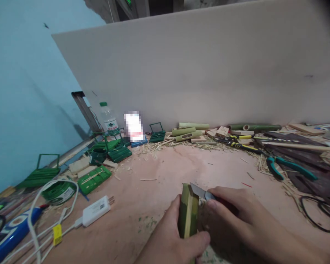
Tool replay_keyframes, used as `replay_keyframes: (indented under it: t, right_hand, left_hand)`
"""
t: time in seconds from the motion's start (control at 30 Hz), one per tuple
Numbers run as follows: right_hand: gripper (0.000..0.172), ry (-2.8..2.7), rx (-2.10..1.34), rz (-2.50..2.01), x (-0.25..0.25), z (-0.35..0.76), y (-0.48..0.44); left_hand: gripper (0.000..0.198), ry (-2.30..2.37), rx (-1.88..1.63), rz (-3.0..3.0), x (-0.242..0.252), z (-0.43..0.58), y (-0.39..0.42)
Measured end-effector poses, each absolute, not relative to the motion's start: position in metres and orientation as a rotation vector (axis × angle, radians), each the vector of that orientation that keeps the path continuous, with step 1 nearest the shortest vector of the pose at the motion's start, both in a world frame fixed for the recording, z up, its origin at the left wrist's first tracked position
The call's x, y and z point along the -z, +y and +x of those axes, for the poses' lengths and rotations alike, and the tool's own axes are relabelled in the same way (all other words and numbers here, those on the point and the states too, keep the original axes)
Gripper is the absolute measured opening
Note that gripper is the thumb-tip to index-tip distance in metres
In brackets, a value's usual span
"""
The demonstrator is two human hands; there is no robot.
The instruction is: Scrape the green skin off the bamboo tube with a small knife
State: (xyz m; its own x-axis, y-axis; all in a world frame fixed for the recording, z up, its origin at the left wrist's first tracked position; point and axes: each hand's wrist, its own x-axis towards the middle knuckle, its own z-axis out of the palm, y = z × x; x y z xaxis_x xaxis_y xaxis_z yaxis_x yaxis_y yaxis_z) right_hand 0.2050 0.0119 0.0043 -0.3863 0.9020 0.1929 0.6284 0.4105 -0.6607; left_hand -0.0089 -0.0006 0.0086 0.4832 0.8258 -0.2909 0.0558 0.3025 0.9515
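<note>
My left hand (176, 238) is wrapped round a short green bamboo piece (188, 211) held upright on the pinkish table (159, 190) near the front edge. My right hand (236, 216) is closed on a small knife (199, 191), with its blade resting against the top right edge of the bamboo piece. The knife's handle is hidden inside the fingers. Green shavings lie on the table just left of the bamboo piece.
Several green bamboo models (118, 152), a water bottle (108, 119) and a white charger with cable (95, 211) lie at left. Bamboo tubes (188, 132) sit along the back board. Teal-handled pliers (288, 168), dark slats and black scissors (319, 212) lie at right.
</note>
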Motion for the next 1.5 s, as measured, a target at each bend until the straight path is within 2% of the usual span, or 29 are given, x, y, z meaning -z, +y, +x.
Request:
replay_keyframes:
  t: [0.77, 1.1, 1.27, 1.5]
  right_hand:
    - [0.042, -2.219, -0.708, -1.285, -0.007, 0.201, 0.007]
    - [0.041, -2.162, -0.735, -1.236, -0.011, 0.201, 0.006]
    - [0.037, -2.159, -0.665, -1.204, -0.019, 0.200, 0.005]
    - [0.039, -2.184, -0.656, -1.199, -0.021, 0.202, 0.008]
  left_hand:
    - [0.048, 0.918, -0.648, 1.164, -0.009, -0.006, 0.001]
    - [0.052, 0.903, -0.638, 1.120, 0.006, -0.006, 0.002]
    - [0.042, 0.954, -0.694, 1.116, 0.002, -0.007, -0.002]
    - [0.042, 0.970, -0.688, 1.114, -0.007, -0.007, -0.004]
